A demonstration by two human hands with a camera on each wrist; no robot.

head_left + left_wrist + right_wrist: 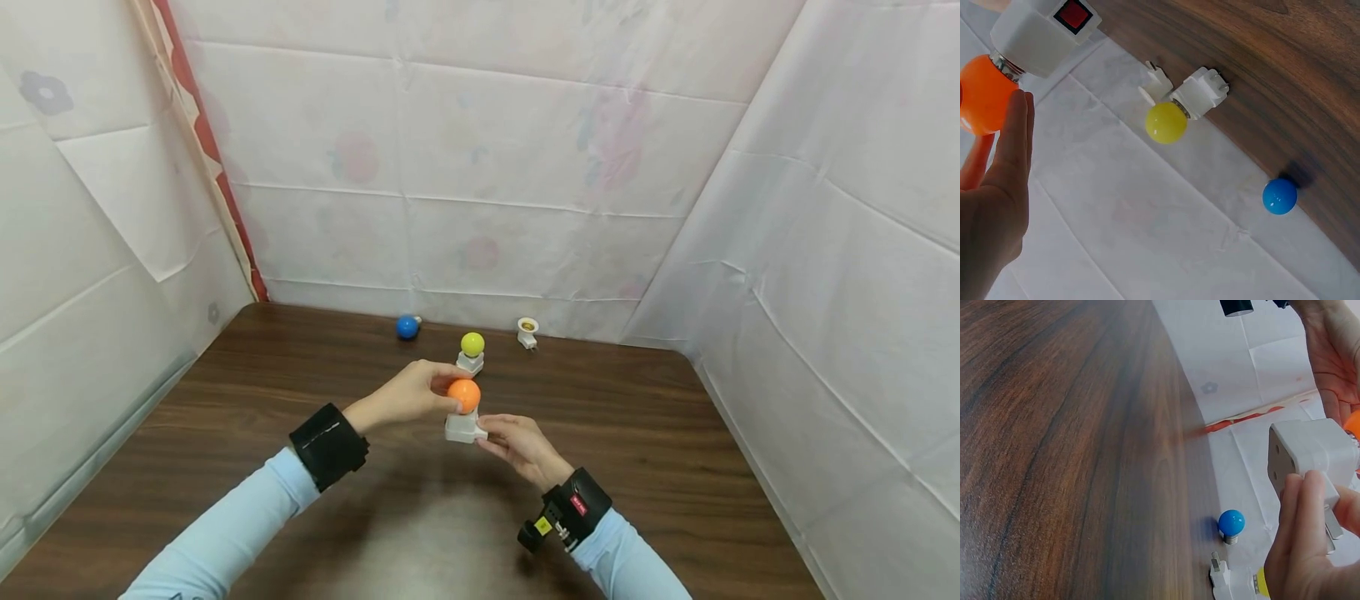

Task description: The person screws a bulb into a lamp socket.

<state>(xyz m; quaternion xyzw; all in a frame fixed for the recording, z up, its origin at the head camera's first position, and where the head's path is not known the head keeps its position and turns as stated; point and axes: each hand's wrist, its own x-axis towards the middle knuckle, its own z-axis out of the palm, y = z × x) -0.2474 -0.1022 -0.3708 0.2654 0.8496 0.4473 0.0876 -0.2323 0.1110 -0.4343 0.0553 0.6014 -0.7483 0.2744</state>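
Observation:
Between thumb and fingers, my left hand [408, 393] holds a round orange bulb [464, 396]. The bulb sits at the top of a white plug-in lamp socket [462, 428], and part of its metal screw thread [1005, 65] shows in the left wrist view. That view also shows a red switch [1074, 14] on the socket. My right hand [525, 450] grips the socket near its base, off the table. Metal plug prongs [1332, 526] stick out beside the right fingers in the right wrist view. How far the thread goes in is hidden.
Behind the hands, a yellow bulb [472, 344] stands in another white socket [470, 365]. A loose blue bulb [407, 327] lies at the back left of the brown table [615, 417]. A third socket [528, 329], without a bulb, is at the back right. Pale sheets [480, 150] enclose three sides.

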